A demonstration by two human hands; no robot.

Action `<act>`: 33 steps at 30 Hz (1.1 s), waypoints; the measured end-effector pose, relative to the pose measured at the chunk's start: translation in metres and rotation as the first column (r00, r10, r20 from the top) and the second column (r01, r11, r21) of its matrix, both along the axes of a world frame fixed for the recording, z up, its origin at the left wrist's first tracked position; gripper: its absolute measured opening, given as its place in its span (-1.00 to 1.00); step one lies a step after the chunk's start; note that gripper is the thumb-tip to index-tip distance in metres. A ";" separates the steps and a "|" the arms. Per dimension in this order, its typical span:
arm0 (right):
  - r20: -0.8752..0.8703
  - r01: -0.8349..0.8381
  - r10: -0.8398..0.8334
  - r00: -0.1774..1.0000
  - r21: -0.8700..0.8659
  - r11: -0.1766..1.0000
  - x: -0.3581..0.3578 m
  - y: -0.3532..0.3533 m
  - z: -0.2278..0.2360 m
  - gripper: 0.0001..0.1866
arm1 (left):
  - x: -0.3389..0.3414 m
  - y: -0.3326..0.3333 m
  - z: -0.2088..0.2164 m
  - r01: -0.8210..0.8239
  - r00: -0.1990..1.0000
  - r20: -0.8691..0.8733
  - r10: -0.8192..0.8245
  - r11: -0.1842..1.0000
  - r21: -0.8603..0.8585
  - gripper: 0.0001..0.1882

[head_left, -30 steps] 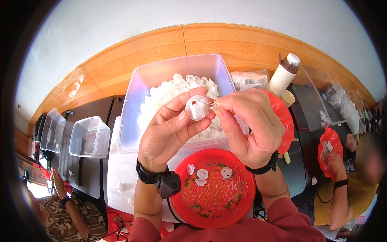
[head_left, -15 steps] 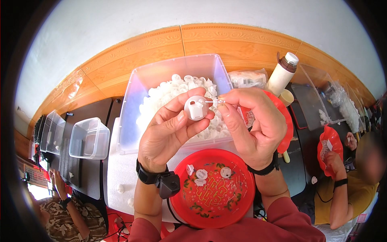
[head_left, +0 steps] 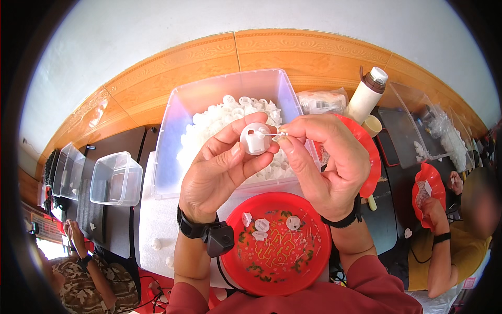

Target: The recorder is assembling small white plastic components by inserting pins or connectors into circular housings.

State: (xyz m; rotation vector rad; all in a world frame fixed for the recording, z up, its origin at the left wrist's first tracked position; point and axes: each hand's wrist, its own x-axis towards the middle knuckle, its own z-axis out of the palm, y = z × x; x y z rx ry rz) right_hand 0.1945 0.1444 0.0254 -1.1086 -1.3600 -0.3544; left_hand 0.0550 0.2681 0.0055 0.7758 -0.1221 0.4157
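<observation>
Between the fingertips of my left hand (head_left: pixel 214 167) is a small round white plastic part (head_left: pixel 255 140) with a dark square opening. My right hand (head_left: pixel 334 162) pinches the outer end of a thin, pale, pin-like piece (head_left: pixel 272 134). The inner end of this piece meets the face of the round part; whether it sits in a hole is too small to tell. Below my hands is a round red tray (head_left: pixel 230 264) with a printed pattern. Several white plastic parts (head_left: pixel 261 225) and thin pins (head_left: pixel 308 240) lie in it.
Beyond my hands stands a clear plastic bin (head_left: pixel 175 115) heaped with white parts (head_left: pixel 209 118). A flask (head_left: pixel 361 102), a beige cup (head_left: pixel 372 125) and a red dish (head_left: pixel 361 136) are at the right. An empty clear box (head_left: pixel 116 180) stands left. People work at both sides.
My right fingers have shifted very slightly left with the pin-like piece, nearer the round part. The round part has barely moved in my left hand.
</observation>
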 end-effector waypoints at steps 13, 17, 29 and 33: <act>0.035 0.029 -0.030 0.999 0.021 0.999 0.000 0.000 0.001 -0.81 | 0.001 0.002 -0.001 0.006 1.000 -0.007 -0.006 1.000 -0.005 -0.46; 0.053 0.056 -0.056 0.997 0.001 0.998 -0.001 0.000 0.001 -0.81 | 0.001 0.002 -0.002 0.006 1.000 -0.005 -0.006 1.000 -0.008 -0.47; 0.078 0.091 -0.092 0.993 0.019 0.996 -0.001 0.000 0.001 -0.81 | 0.001 0.002 -0.003 -0.002 1.000 0.003 0.002 1.000 -0.010 -0.45; 0.099 0.105 -0.107 0.989 0.025 0.994 -0.001 0.001 -0.001 -0.81 | 0.001 0.003 -0.002 -0.029 0.999 -0.022 0.029 1.000 0.001 -0.43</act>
